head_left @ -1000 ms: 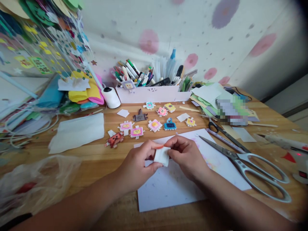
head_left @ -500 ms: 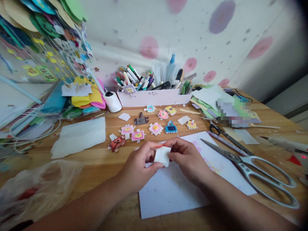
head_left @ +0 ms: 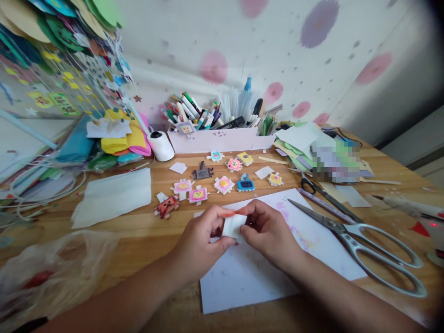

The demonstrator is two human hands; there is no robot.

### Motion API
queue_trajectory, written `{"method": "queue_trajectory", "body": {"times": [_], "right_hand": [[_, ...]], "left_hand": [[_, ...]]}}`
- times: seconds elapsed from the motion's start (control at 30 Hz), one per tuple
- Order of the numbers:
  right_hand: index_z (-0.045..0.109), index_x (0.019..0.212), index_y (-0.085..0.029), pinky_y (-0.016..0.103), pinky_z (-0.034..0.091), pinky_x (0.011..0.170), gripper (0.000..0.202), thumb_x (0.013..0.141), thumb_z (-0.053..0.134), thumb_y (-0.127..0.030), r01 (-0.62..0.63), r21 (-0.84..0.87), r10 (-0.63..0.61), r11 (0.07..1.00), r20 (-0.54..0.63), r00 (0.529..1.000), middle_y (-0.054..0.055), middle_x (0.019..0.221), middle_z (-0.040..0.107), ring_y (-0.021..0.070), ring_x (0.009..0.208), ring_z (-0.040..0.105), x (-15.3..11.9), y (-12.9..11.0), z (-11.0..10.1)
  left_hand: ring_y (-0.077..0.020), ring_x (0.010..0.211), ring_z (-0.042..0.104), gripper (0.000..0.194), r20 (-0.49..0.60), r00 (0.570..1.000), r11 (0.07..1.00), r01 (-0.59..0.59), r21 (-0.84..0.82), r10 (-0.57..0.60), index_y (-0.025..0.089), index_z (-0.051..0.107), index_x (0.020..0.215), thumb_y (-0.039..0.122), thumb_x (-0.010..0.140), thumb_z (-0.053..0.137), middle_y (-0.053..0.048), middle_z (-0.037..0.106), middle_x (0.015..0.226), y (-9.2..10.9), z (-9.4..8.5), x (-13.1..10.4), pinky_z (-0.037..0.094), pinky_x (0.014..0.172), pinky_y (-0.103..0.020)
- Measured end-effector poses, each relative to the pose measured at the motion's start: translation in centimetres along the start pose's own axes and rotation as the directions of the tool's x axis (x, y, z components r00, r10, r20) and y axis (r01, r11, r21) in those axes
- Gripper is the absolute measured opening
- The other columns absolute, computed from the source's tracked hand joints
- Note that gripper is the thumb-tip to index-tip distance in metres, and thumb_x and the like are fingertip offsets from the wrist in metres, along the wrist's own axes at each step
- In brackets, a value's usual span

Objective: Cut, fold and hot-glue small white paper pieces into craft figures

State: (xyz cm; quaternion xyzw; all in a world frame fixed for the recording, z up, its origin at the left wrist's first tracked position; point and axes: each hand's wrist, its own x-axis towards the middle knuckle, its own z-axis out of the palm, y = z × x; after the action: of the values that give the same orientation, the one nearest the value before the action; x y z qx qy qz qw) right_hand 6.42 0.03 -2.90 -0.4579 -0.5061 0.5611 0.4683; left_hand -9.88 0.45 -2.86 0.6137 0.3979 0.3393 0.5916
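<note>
A small white paper piece (head_left: 233,226) is pinched between both hands above a large white sheet (head_left: 249,277) with faint colour stains. My left hand (head_left: 204,236) grips its left side with thumb and fingers closed. On its right side, my right hand (head_left: 268,231) holds it, the thumb pressed on its face and the fingers curled behind. Beyond the hands lie several small coloured paper figures, among them a pink one (head_left: 198,194), a blue one (head_left: 246,183) and a red-brown one (head_left: 167,206).
Large scissors (head_left: 350,231) lie at the right, partly over the sheet, beside a purple pen (head_left: 326,206). Folded white paper (head_left: 113,196) and a plastic bag (head_left: 65,273) are at the left. A pen box (head_left: 215,141) stands at the back, paper scraps (head_left: 301,134) to its right.
My right thumb has shifted slightly left over the white piece, which is tilted a little differently. Both hands still hold it. The camera view has moved slightly.
</note>
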Motion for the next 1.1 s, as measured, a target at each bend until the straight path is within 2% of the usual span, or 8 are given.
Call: {"method": "queue_trajectory", "body": {"times": [0.2, 0.3, 0.37, 0.43, 0.5, 0.57, 0.77, 1.1], "right_hand": [[0.057, 0.079, -0.019, 0.025, 0.044, 0.056, 0.016, 0.064, 0.062, -0.017, 0.025, 0.05, -0.026, 0.998, 0.023, 0.999, -0.002, 0.068, 0.062, 0.0124, 0.06, 0.056, 0.3, 0.1, -0.5], [0.06, 0.083, -0.018, 0.026, 0.044, 0.058, 0.016, 0.067, 0.065, -0.018, 0.035, 0.069, -0.037, 0.997, 0.027, 0.999, -0.001, 0.07, 0.062, 0.0125, 0.062, 0.056, 0.6, 0.4, -0.9], [0.061, 0.083, -0.018, 0.025, 0.044, 0.058, 0.015, 0.069, 0.065, -0.019, 0.03, 0.056, -0.032, 0.998, 0.027, 0.999, -0.002, 0.069, 0.062, 0.012, 0.062, 0.055, 0.8, 0.5, -1.0], [0.062, 0.084, -0.018, 0.025, 0.043, 0.058, 0.015, 0.07, 0.065, -0.019, 0.023, 0.036, -0.024, 0.999, 0.038, 0.999, -0.002, 0.069, 0.062, 0.0118, 0.062, 0.055, 0.9, 0.5, -0.9], [0.062, 0.085, -0.018, 0.025, 0.043, 0.058, 0.016, 0.069, 0.065, -0.019, 0.012, 0.033, -0.013, 0.999, 0.048, 0.999, -0.002, 0.07, 0.062, 0.0117, 0.062, 0.055, 0.9, 0.4, -0.7], [0.062, 0.085, -0.017, 0.025, 0.044, 0.059, 0.017, 0.068, 0.065, -0.018, -0.017, 0.056, 0.013, 0.998, 0.057, 0.998, -0.001, 0.071, 0.062, 0.0115, 0.063, 0.056, 0.9, 0.2, -0.6], [0.062, 0.08, -0.015, 0.028, 0.047, 0.061, 0.012, 0.069, 0.064, -0.019, -0.128, 0.114, 0.113, 0.985, 0.125, 0.986, -0.001, 0.066, 0.062, 0.0124, 0.059, 0.058, 1.0, 0.0, -0.9], [0.061, 0.074, -0.015, 0.027, 0.046, 0.06, 0.01, 0.069, 0.064, -0.023, -0.118, 0.039, 0.112, 0.992, 0.13, 0.985, -0.001, 0.065, 0.061, 0.012, 0.06, 0.058, 1.0, 0.0, -0.7]], "left_hand": [[-0.0144, 0.076, 0.064, 0.034, 0.011, 1.0, 0.996, -0.023, -0.089, 0.024, 0.02, 0.049, 0.104, 0.011, 0.074, 0.063, -0.001, 0.067, 0.087, 0.0, 0.0, 0.0, 0.049, 0.07, -0.028], [-0.0163, 0.082, 0.064, 0.05, -0.011, 1.0, 0.996, -0.023, -0.09, 0.022, 0.023, 0.043, 0.118, 0.013, 0.074, 0.065, -0.002, 0.067, 0.091, 0.1, -0.4, 0.0, 0.05, 0.074, -0.03], [-0.0174, 0.083, 0.064, 0.055, -0.022, 0.999, 0.99, 0.027, -0.136, -0.03, 0.024, 0.04, 0.122, 0.017, 0.075, 0.067, -0.002, 0.066, 0.091, 0.2, -0.7, 0.1, 0.051, 0.074, -0.033], [-0.0167, 0.078, 0.063, 0.04, -0.026, 0.995, 0.979, 0.092, -0.18, -0.098, 0.02, 0.048, 0.112, 0.024, 0.077, 0.066, -0.001, 0.064, 0.085, 0.3, -0.9, 0.3, 0.053, 0.071, -0.033], [-0.0149, 0.074, 0.061, 0.02, -0.026, 0.99, 0.973, 0.135, -0.188, -0.142, 0.015, 0.057, 0.091, 0.029, 0.079, 0.064, 0.0, 0.06, 0.078, 0.4, -1.0, 0.5, 0.055, 0.068, -0.032], [-0.0145, 0.074, 0.06, 0.018, -0.023, 0.988, 0.971, 0.147, -0.189, -0.154, 0.013, 0.059, 0.08, 0.031, 0.079, 0.064, 0.0, 0.057, 0.076, 0.4, -1.0, 0.7, 0.055, 0.066, -0.031], [-0.0155, 0.076, 0.061, 0.019, 0.002, 0.987, 0.964, 0.159, -0.215, -0.162, 0.012, 0.061, 0.082, 0.031, 0.08, 0.063, -0.003, 0.062, 0.08, 0.6, -0.9, 0.6, 0.055, 0.066, -0.029], [-0.0118, 0.066, 0.055, 0.018, -0.027, 0.991, 0.991, 0.128, -0.05, -0.129, 0.015, 0.055, 0.074, 0.031, 0.079, 0.06, 0.002, 0.055, 0.069, 0.7, -0.9, 0.6, 0.048, 0.061, -0.025]]}}
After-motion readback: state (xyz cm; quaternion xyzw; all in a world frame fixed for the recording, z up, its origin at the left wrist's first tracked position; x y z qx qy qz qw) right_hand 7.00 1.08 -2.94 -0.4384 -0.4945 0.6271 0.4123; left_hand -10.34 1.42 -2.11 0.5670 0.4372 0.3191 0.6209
